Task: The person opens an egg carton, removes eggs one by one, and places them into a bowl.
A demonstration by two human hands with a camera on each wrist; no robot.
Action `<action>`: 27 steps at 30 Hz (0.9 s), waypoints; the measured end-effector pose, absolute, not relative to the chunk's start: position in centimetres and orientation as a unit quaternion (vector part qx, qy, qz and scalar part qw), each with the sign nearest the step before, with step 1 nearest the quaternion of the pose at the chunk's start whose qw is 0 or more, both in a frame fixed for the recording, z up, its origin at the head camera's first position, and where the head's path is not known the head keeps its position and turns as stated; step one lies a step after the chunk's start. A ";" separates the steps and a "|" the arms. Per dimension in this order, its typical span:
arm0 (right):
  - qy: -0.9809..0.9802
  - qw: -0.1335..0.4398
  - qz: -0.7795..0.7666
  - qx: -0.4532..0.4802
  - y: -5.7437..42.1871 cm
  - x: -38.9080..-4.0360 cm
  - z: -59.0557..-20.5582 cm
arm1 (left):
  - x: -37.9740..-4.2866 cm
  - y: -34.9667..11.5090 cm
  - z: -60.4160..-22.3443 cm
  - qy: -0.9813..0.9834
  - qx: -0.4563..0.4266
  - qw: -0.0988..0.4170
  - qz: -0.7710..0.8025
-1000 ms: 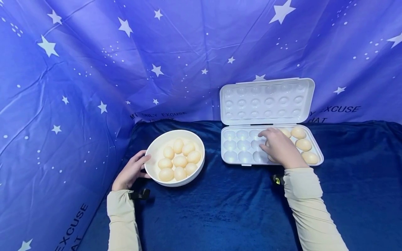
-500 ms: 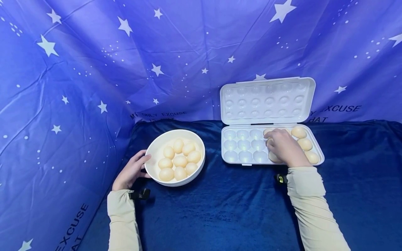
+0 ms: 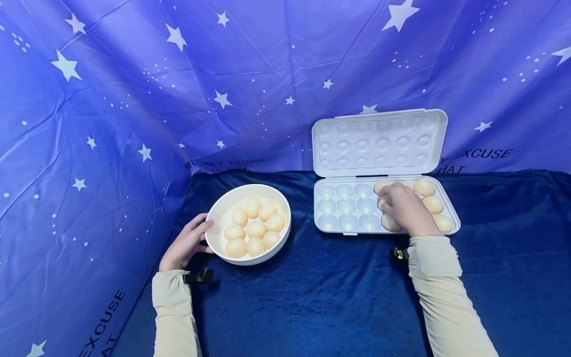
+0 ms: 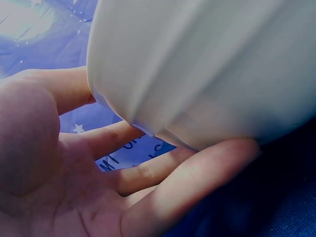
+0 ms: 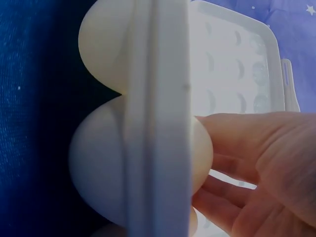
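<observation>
Nine eggs (image 3: 256, 229) are contained in a white bowl (image 3: 223, 215), positioned to the left of a white egg tray (image 3: 355, 214) and well apart from it. The bowl is held at its left side by the left hand (image 3: 187, 243), the digits being set at the rim and along the outer wall. The tray's lid (image 3: 379, 144) is raised; further eggs are seated in the right half. One egg (image 3: 381, 205) in the middle row is pinched by the right hand (image 3: 403, 210), the fingers being drawn narrow; whether it is lifted from its well cannot be determined. The tabletop (image 3: 312, 297) is covered in dark blue fabric. It is bordered by a blue curtain (image 3: 267, 59) printed with white stars and lettering.
</observation>
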State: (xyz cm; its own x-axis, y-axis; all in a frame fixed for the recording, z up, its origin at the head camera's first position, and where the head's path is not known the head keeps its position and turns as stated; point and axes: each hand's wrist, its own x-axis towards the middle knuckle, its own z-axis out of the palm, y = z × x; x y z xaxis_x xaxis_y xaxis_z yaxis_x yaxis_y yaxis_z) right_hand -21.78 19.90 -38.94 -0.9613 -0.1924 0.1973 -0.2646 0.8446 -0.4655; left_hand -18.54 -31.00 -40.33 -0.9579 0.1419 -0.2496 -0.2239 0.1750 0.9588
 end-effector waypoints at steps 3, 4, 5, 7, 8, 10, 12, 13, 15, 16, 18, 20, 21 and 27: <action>-0.957 0.076 0.255 0.117 20.0 -21.8 -39.0 | -18.6 -31.0 -40.4 0.753 -0.027 0.142 0.642; -0.956 0.077 0.257 0.117 20.0 -21.8 -38.9 | -18.6 -31.0 -40.4 0.754 -0.029 0.142 0.641; -0.956 0.078 0.259 0.118 20.0 -21.8 -39.0 | -18.6 -31.0 -40.4 0.754 -0.029 0.142 0.641; -0.954 0.080 0.262 0.119 20.1 -21.8 -39.0 | -18.6 -31.0 -40.4 0.754 -0.030 0.142 0.640; -0.954 0.081 0.263 0.119 20.1 -21.8 -39.0 | -18.6 -31.0 -40.4 0.754 -0.030 0.142 0.641; -0.953 0.085 0.265 0.121 20.1 -21.8 -39.0 | -18.6 -31.0 -40.4 0.753 -0.031 0.142 0.641; -0.952 0.088 0.266 0.123 20.1 -21.8 -39.0 | -18.6 -31.0 -40.3 0.752 -0.030 0.143 0.642; -0.952 0.091 0.266 0.124 20.1 -21.8 -39.0 | -18.6 -31.0 -40.4 0.752 -0.030 0.143 0.643; -0.952 0.096 0.264 0.125 20.1 -21.8 -39.1 | -18.6 -31.0 -40.3 0.751 -0.030 0.143 0.644; -0.951 0.098 0.263 0.126 20.1 -21.8 -39.1 | -18.6 -31.0 -40.3 0.751 -0.031 0.143 0.644; -0.952 0.100 0.260 0.125 20.1 -21.8 -39.2 | -18.6 -30.9 -40.3 0.752 -0.032 0.143 0.643; -0.954 0.097 0.256 0.121 20.1 -21.9 -39.3 | -18.6 -30.9 -40.3 0.752 -0.032 0.143 0.642; -0.955 0.094 0.254 0.119 20.1 -21.9 -39.3 | -18.6 -31.0 -40.3 0.753 -0.033 0.143 0.642; -0.958 0.084 0.249 0.115 19.9 -22.0 -39.5 | -18.6 -30.9 -40.2 0.752 -0.036 0.144 0.642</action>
